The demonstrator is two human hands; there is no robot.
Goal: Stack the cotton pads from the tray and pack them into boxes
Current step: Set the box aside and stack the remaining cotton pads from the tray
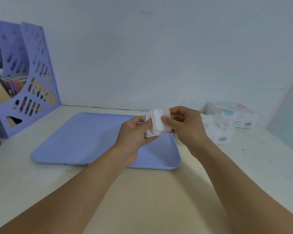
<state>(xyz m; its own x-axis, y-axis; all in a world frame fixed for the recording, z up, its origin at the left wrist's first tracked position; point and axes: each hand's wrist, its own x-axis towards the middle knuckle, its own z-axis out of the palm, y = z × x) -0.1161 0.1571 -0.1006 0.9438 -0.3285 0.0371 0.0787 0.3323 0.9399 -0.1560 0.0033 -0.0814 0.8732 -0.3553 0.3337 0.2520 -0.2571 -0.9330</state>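
Head view: both grips clamp one stack of cotton pads [156, 123] above the tray's [85, 141] 2 o'clock corner. The left hand [136, 132] cradles it underneath; the right hand [184, 124] pinches, thumb on top. Two boxes [233, 118] at 3 o'clock carry barcodes; their writing is unreadable.

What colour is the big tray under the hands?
The tray is light blue-purple, plain, seen in the head view.

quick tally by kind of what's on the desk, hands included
hands: 2, left hand and right hand, both holding the stack of cotton pads
stack of cotton pads: 1
tray: 1
boxes: 2, near box and far box
file holders: 2
total: 8
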